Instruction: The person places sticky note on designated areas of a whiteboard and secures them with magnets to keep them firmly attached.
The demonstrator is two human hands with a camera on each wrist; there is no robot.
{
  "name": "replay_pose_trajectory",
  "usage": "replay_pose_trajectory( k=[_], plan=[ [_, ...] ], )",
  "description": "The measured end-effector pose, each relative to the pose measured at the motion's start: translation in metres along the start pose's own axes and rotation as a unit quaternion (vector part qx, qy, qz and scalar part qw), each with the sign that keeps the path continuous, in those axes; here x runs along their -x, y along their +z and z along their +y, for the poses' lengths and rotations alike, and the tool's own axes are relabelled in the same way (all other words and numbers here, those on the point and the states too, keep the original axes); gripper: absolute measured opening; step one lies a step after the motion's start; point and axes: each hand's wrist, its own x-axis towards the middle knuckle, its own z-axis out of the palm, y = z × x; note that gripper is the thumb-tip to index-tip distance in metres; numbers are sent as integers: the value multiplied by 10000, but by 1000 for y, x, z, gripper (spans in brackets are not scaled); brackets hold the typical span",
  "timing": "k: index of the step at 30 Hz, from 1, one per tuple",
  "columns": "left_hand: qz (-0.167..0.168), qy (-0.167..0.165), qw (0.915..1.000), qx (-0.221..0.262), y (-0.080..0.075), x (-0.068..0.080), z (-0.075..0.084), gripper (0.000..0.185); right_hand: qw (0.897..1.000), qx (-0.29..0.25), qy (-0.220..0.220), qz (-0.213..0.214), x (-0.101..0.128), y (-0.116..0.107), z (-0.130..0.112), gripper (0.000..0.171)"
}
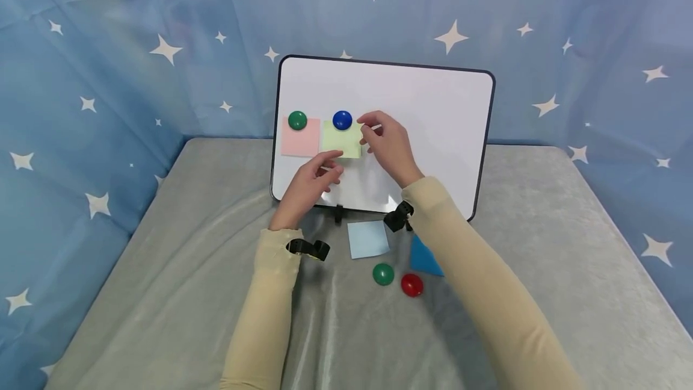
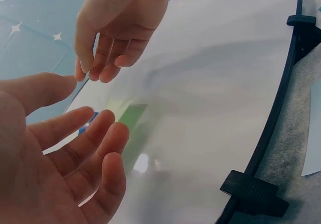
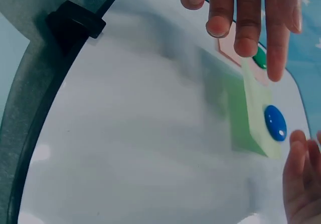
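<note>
The yellow-green note (image 1: 348, 141) is found on the whiteboard (image 1: 438, 119), held near its top edge by the blue magnet (image 1: 342, 120); its lower part is seen standing off the surface. In the head view, the magnet is located just left of the right hand (image 1: 391, 144), judged the nearer. The left hand (image 1: 310, 184) is positioned lower. Each grip is loosely parted; nothing is held.

Blue star-print curtain (image 1: 400, 35) wraps scene from 8 o'clock through 12 to 4; pale four-pointed stars (image 1: 451, 37) scattered across, creases along top. Tabletop (image 1: 541, 227) draped in grey cloth (image 1: 162, 287), rounded far corners at its 10 and 2 o'clock. Cloth folds catch soft sheen toward 6.
</note>
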Motion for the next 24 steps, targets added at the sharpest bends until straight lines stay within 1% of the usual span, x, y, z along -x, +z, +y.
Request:
replay_pose_trajectory(
  k=[5, 12, 19, 24],
  plan=[
    [-68, -17, 9997, -223, 2, 3, 6, 38, 9995, -273, -41, -153, 8, -5, 1, 20],
    [-94, 50, 9965, -829, 4, 5, 11, 40, 9991, -185, -48, -391, 23, -18, -1, 23],
    [-71, 108, 9939, -1099, 4, 10, 18, 39, 9983, -151, -204, -528, 39, -25, -5, 24],
    [-189, 266, 9907, -1323, 4, 14, 22, 42, 9984, -184, -227, -485, 52, -31, -2, 25]
  ],
)
